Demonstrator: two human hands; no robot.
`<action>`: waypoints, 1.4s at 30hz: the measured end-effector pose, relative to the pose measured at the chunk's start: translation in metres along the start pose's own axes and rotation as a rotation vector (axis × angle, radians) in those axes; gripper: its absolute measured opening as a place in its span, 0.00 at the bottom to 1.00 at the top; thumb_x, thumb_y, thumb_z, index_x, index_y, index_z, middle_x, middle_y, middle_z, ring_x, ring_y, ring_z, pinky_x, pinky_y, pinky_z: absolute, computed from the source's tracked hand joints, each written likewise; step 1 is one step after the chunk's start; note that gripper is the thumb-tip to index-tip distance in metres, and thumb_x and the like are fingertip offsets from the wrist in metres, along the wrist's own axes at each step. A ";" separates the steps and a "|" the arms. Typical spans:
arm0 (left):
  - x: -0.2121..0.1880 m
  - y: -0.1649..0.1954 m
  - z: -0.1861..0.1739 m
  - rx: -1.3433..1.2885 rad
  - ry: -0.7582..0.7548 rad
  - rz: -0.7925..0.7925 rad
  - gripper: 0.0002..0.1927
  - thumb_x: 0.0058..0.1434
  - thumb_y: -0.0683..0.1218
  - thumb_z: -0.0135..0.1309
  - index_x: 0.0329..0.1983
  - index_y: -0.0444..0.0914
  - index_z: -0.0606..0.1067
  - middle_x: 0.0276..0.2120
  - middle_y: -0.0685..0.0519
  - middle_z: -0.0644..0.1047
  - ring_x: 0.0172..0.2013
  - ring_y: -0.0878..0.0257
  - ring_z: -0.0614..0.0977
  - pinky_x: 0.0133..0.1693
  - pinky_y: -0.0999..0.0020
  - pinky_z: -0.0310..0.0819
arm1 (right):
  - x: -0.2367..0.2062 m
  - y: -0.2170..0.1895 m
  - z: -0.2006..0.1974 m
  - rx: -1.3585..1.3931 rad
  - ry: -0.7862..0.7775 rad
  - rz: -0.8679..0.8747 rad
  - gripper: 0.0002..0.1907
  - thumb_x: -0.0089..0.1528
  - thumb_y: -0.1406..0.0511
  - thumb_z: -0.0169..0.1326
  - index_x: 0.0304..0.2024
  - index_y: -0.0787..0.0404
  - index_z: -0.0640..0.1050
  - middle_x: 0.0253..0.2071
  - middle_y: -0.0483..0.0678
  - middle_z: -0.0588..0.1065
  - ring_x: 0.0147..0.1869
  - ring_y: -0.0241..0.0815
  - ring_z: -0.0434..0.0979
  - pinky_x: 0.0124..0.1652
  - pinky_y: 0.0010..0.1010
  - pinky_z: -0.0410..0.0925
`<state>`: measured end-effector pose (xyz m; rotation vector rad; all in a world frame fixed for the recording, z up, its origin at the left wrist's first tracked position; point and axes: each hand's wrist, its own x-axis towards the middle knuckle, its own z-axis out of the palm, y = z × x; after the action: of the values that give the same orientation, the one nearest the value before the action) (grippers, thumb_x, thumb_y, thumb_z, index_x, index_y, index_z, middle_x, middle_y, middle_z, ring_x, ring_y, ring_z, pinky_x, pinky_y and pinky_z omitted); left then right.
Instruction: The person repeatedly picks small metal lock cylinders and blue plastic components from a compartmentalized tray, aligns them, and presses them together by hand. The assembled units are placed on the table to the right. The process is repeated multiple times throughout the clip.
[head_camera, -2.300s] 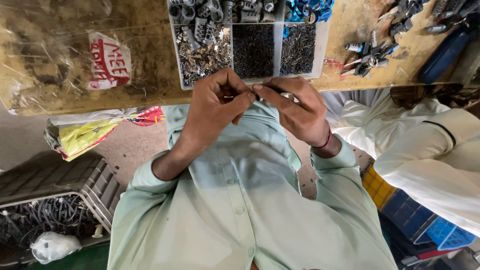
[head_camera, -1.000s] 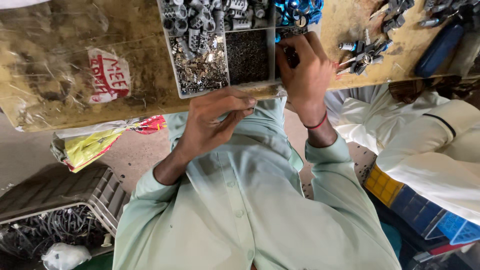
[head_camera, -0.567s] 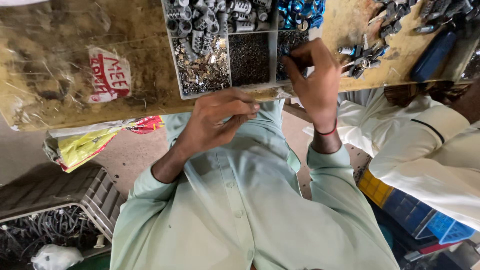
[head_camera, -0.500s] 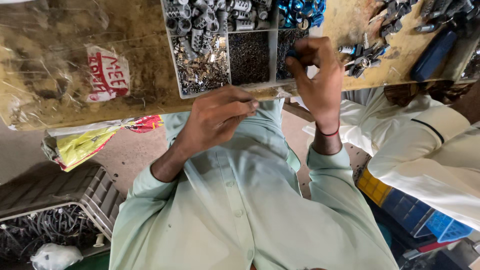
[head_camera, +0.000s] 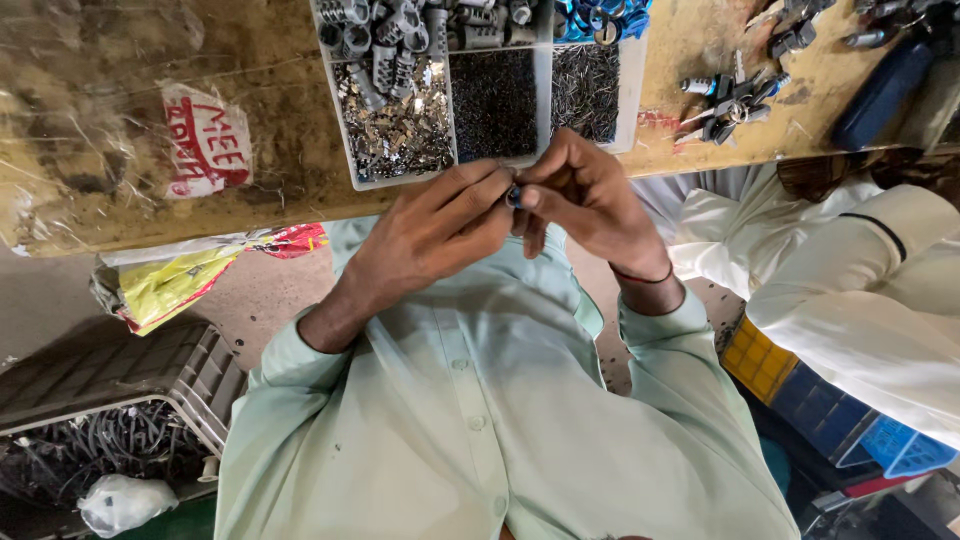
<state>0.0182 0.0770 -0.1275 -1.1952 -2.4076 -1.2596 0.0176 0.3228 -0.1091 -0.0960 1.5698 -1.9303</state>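
Note:
My left hand (head_camera: 430, 232) and my right hand (head_camera: 590, 200) meet in front of my chest, just below the table edge. Together their fingertips pinch a small dark part with a blue tip (head_camera: 513, 195); most of it is hidden by my fingers. Directly above my hands a white sectioned tray (head_camera: 352, 160) sits on the worn wooden table (head_camera: 280, 110). Its compartments hold silver metal clips (head_camera: 395, 130), tiny black screws (head_camera: 495, 105), thin dark pins (head_camera: 585, 90), grey cylindrical pieces (head_camera: 385, 30) and blue rings (head_camera: 600, 15).
Small tools and connectors (head_camera: 730, 95) and a dark blue case (head_camera: 885, 90) lie on the table's right. A person in white (head_camera: 860, 290) sits at the right. A crate of black cables (head_camera: 110, 440), a yellow-red plastic bag (head_camera: 190, 285) and blue and yellow crates (head_camera: 830, 420) stand below.
My right hand went up to the tray's pin compartment, then came back down to my left hand. Both hands now pinch the small part together.

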 end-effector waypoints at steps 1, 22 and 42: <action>0.000 -0.001 0.002 -0.001 -0.021 -0.008 0.16 0.60 0.35 0.62 0.49 0.32 0.73 0.58 0.46 0.74 0.59 0.50 0.80 0.47 0.62 0.84 | 0.000 0.001 -0.001 -0.022 -0.026 -0.004 0.07 0.76 0.71 0.47 0.51 0.65 0.62 0.39 0.53 0.76 0.36 0.41 0.82 0.35 0.30 0.77; 0.016 0.009 0.022 -0.393 0.219 -0.296 0.14 0.62 0.35 0.63 0.50 0.34 0.77 0.42 0.49 0.78 0.44 0.53 0.78 0.47 0.60 0.73 | -0.078 -0.021 -0.168 -1.452 0.479 -0.216 0.13 0.63 0.71 0.69 0.49 0.60 0.82 0.46 0.51 0.74 0.50 0.47 0.76 0.50 0.39 0.70; 0.020 0.015 0.026 -0.364 0.101 -0.188 0.22 0.66 0.36 0.63 0.61 0.32 0.72 0.48 0.45 0.78 0.47 0.50 0.81 0.47 0.56 0.78 | -0.031 -0.057 -0.011 -1.325 0.032 -0.546 0.27 0.66 0.75 0.60 0.62 0.63 0.62 0.45 0.53 0.74 0.43 0.54 0.74 0.45 0.43 0.66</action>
<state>0.0211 0.1132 -0.1251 -0.9699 -2.3273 -1.8298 0.0135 0.3532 -0.0509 -1.1139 2.7551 -0.8394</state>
